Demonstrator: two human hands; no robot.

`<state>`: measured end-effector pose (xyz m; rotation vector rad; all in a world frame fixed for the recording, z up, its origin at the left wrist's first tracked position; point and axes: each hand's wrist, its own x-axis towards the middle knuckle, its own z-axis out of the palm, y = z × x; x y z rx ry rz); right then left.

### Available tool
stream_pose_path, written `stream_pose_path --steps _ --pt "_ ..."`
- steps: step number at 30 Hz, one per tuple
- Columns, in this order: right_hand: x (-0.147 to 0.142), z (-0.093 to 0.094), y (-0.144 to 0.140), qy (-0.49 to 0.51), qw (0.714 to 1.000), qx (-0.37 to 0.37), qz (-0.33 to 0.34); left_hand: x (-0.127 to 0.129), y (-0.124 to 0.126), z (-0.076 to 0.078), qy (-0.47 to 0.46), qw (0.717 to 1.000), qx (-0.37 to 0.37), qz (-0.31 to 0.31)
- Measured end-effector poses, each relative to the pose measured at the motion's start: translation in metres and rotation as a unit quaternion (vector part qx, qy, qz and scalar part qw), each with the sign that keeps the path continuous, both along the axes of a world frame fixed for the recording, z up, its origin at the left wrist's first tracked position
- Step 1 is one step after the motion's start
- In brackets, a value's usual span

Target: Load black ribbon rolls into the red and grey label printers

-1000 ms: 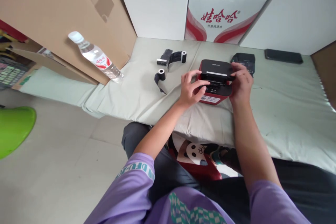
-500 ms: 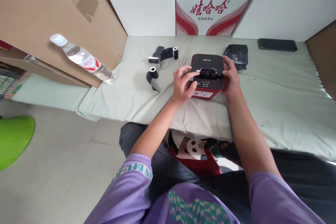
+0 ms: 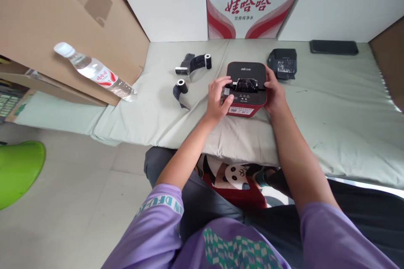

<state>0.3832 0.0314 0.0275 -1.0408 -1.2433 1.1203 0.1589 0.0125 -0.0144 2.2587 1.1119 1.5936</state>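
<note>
I am gripping a red-and-black label printer (image 3: pixel 246 88) with my left hand (image 3: pixel 217 100) and right hand (image 3: pixel 274 92) on its sides. Shiny black ribbon (image 3: pixel 246 85) is sitting in its top slot.

Red-and-black printer (image 3: pixel 246 88), pale green mat (image 3: pixel 331 105), purple sleeves (image 3: pixel 164 227), lime-green stool (image 3: pixel 17 168).

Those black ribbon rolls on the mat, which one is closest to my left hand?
The lone roll with its loose black tail, nearest the left hand. The other rolls lie farther back, joined by a black strip.

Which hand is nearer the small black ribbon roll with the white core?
Left. The left hand grips the red-and-black printer's left side, beside the roll; the right hand is across it.
</note>
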Motion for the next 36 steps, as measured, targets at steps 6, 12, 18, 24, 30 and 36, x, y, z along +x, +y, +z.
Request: stream_pose_path --steps 6,12,18,24,30,36 --pt "-0.004 0.008 -0.006 0.068 0.997 -0.031 0.023 -0.004 0.008 -0.007 0.013 1.0 -0.018 -0.017" --pt "-0.006 0.005 -0.006 0.107 0.993 -0.027 0.029 -0.006 0.015 -0.013 0.018 0.999 -0.006 -0.027" --pt "-0.005 -0.003 -0.003 0.156 0.987 -0.015 0.04 -0.005 0.016 -0.015 0.008 0.999 -0.008 -0.035" --pt "-0.003 -0.01 0.01 0.15 0.988 -0.001 0.039 0.0 0.021 -0.024 -0.012 0.998 -0.04 -0.042" --pt "-0.004 -0.023 -0.01 0.099 0.995 -0.003 -0.033 0.007 0.007 -0.031 -0.095 0.987 -0.092 -0.087" --pt "-0.009 0.002 -0.058 -0.155 0.982 0.101 0.039 0.002 -0.011 -0.032 -0.075 0.976 -0.153 -0.139"
